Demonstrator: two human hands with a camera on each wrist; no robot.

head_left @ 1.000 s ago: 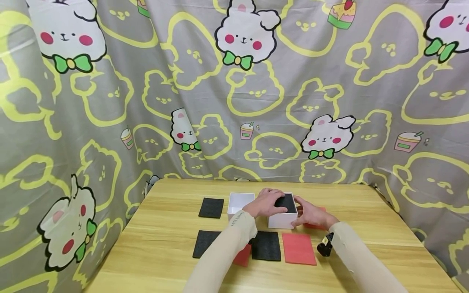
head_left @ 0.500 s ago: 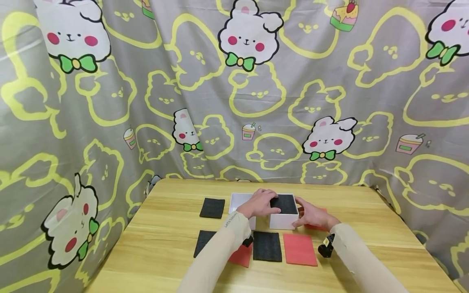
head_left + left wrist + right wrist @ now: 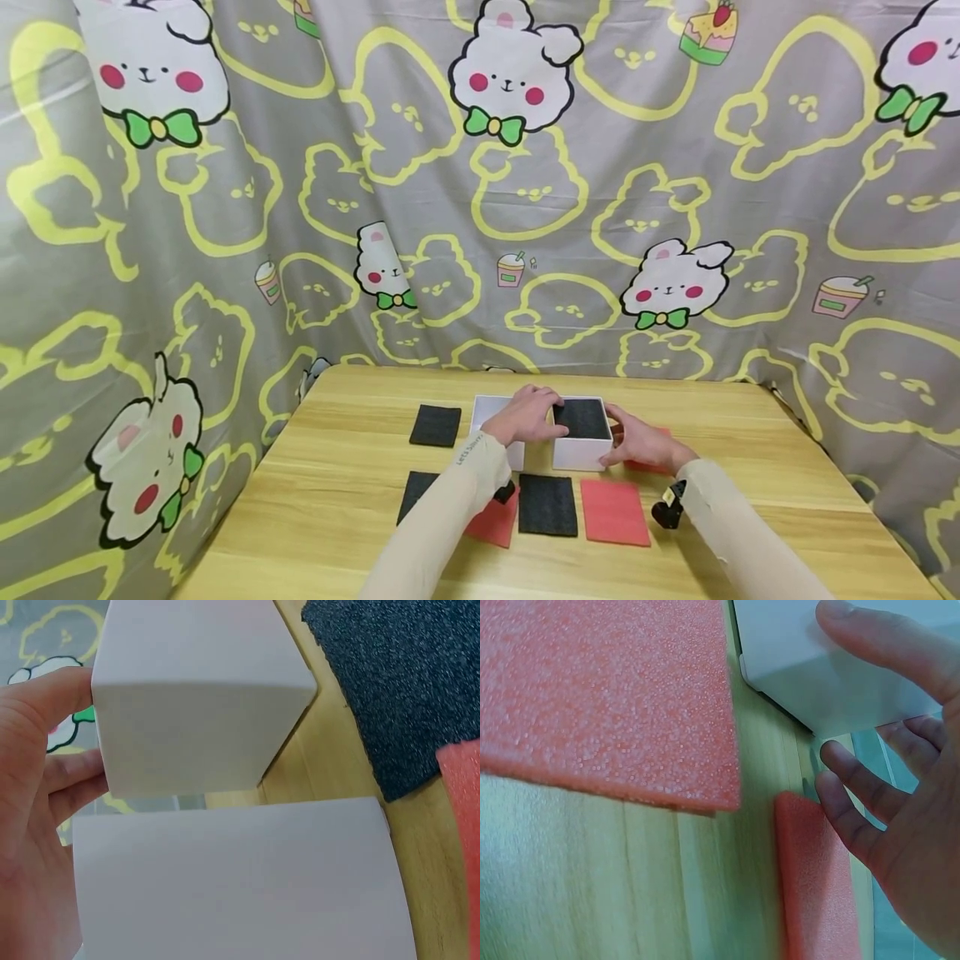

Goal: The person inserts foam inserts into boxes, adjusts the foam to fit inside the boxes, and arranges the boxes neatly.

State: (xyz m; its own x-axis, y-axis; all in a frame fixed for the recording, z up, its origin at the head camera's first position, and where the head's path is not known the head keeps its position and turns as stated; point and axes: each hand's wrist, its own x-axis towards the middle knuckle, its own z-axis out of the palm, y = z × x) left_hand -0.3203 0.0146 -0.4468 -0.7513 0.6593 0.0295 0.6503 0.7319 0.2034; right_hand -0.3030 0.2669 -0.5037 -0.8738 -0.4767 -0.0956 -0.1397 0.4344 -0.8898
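Observation:
In the head view, a white open-topped box [image 3: 576, 455] stands right of the table's middle, with a black foam sheet [image 3: 583, 418] at its opening. My left hand [image 3: 525, 414] reaches over a second white box [image 3: 486, 407] to the first box's left rim, thumb and fingers spread; its fingertips pass out of sight behind the wall in the left wrist view. At the right side, my right hand [image 3: 647, 442] grips the same box, thumb on its front wall and other fingers round the side. A red foam sheet [image 3: 821, 885] lies beneath that hand.
On the wooden table [image 3: 322, 500], a black foam sheet [image 3: 435, 426] lies at the back left. Along the front are more sheets: one black [image 3: 416, 493], one red [image 3: 495, 527], another black [image 3: 547, 505] and another red [image 3: 615, 512]. A patterned curtain [image 3: 420, 167] hangs behind.
My left hand has drawn back leftward from over the box's opening to its left rim, uncovering more of the black foam sheet. The right hand keeps its grip on the box.

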